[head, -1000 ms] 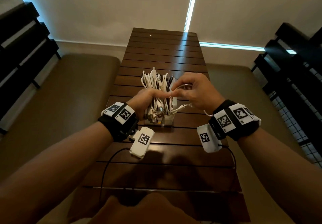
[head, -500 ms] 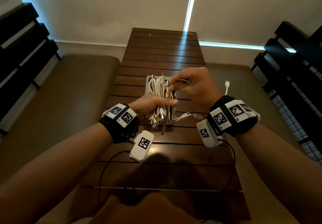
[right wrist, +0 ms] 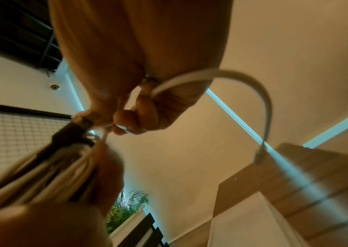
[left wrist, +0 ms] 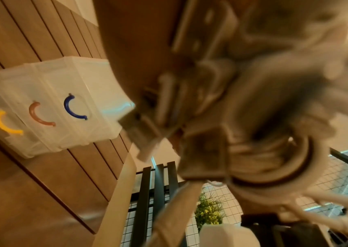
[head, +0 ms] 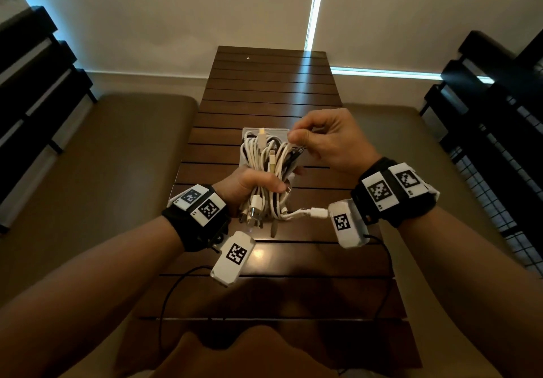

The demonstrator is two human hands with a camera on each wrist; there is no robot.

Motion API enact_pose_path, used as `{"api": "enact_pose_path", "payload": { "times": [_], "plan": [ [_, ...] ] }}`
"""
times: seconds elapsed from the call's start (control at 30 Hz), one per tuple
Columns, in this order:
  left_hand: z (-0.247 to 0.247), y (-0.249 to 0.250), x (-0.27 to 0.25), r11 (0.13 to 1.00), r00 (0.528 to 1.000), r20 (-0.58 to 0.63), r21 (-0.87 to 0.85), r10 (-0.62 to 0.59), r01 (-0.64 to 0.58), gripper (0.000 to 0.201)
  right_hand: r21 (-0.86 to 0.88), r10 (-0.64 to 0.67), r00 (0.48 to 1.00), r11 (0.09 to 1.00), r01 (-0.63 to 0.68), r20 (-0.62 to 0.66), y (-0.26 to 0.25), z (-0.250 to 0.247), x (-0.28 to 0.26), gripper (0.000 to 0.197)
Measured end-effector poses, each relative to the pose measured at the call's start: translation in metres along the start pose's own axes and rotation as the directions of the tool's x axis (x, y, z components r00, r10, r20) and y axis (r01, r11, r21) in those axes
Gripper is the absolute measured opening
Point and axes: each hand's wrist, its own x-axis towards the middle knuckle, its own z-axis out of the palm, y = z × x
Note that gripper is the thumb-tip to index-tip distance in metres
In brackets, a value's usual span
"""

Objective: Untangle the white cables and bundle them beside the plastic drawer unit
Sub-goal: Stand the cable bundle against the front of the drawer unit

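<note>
My left hand point(head: 252, 185) grips a folded bundle of white cables point(head: 271, 166) above the slatted wooden table point(head: 273, 89). Plug ends point(head: 255, 216) hang out below the fist. My right hand point(head: 320, 142) pinches one white cable point(right wrist: 189, 78) at the bundle's upper right end; in the right wrist view it loops away from the fingers. The translucent plastic drawer unit point(left wrist: 48, 103), with yellow, brown and blue handles, stands on the table under the bundle; in the head view only its top edge point(head: 279, 131) shows behind the cables.
Padded brown benches point(head: 97, 172) flank the narrow table on both sides. Dark slatted railings point(head: 29, 83) stand at far left and far right. A potted plant point(left wrist: 208, 212) shows beyond a wire-mesh fence. A thin black wire point(head: 173, 289) trails from my left wrist over the near table.
My left hand has turned the bundle and lowered it a little. My right hand moved up and away, now pinching a strand at the bundle's far end.
</note>
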Motion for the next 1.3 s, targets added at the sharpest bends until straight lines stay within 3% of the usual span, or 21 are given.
{"api": "enact_pose_path", "payload": {
  "times": [0.13, 0.23, 0.33, 0.43, 0.5, 0.57, 0.67, 0.83, 0.93, 1.03, 1.13, 1.23, 1.3],
  "plan": [
    [-0.002, -0.006, 0.004, 0.992, 0.997, 0.054, -0.115, 0.054, -0.047, 0.033, 0.127, 0.114, 0.981, 0.987, -0.095, -0.155, 0.016, 0.011, -0.006, 0.012],
    [-0.001, -0.002, 0.005, 0.986, 0.994, 0.067, -0.151, 0.084, -0.073, 0.03, 0.077, 0.178, 0.941, 0.984, -0.163, -0.287, 0.028, 0.023, -0.013, 0.009],
    [0.008, -0.001, 0.008, 0.988, 0.996, 0.065, -0.145, 0.064, -0.054, 0.026, -0.098, 0.079, 0.884, 0.985, -0.139, -0.46, 0.033, 0.043, -0.019, 0.019],
    [0.017, -0.002, 0.01, 0.96, 0.995, -0.034, -0.26, 0.098, -0.103, 0.026, -0.101, 0.043, 0.878, 0.989, -0.103, -0.476, 0.035, 0.056, -0.025, 0.028],
    [0.019, -0.002, 0.011, 0.909, 0.977, -0.122, -0.361, 0.174, -0.207, 0.04, -0.12, 0.078, 0.888, 0.982, -0.147, -0.453, 0.039, 0.054, -0.031, 0.024],
    [0.019, 0.001, 0.011, 0.887, 0.959, -0.19, -0.375, 0.21, -0.268, 0.041, -0.199, 0.081, 0.924, 0.966, -0.165, -0.373, 0.045, 0.051, -0.036, 0.011],
    [0.011, 0.008, 0.011, 0.894, 0.944, -0.25, -0.338, 0.217, -0.295, 0.033, -0.331, 0.022, 0.962, 0.937, -0.115, -0.271, 0.048, 0.046, -0.044, 0.021],
    [-0.013, 0.008, 0.0, 0.926, 0.985, -0.022, -0.337, 0.171, -0.168, 0.056, -0.409, -0.008, 0.991, 0.911, -0.05, -0.137, 0.051, 0.016, -0.057, 0.022],
    [-0.015, 0.002, -0.002, 0.938, 0.991, -0.034, -0.32, 0.129, -0.133, 0.053, -0.445, 0.011, 0.997, 0.894, -0.045, -0.078, 0.052, 0.003, -0.059, 0.022],
    [-0.009, 0.001, 0.004, 0.898, 0.981, -0.149, -0.404, 0.126, -0.176, 0.023, -0.517, 0.039, 0.999, 0.856, -0.022, 0.023, 0.052, 0.017, -0.062, 0.027],
    [-0.006, 0.001, 0.013, 0.876, 0.942, -0.315, -0.416, 0.114, -0.245, 0.013, -0.537, 0.086, 0.988, 0.844, -0.002, 0.13, 0.047, 0.034, -0.069, 0.033],
    [-0.017, 0.001, 0.019, 0.884, 0.868, -0.491, -0.373, 0.068, -0.281, 0.013, -0.606, 0.14, 0.975, 0.795, -0.007, 0.172, 0.036, 0.037, -0.073, 0.031],
    [-0.023, -0.002, 0.02, 0.903, 0.803, -0.594, -0.328, 0.032, -0.279, 0.013, -0.651, 0.085, 0.982, 0.758, 0.045, 0.167, 0.024, 0.035, -0.069, 0.024]
  ]
}}
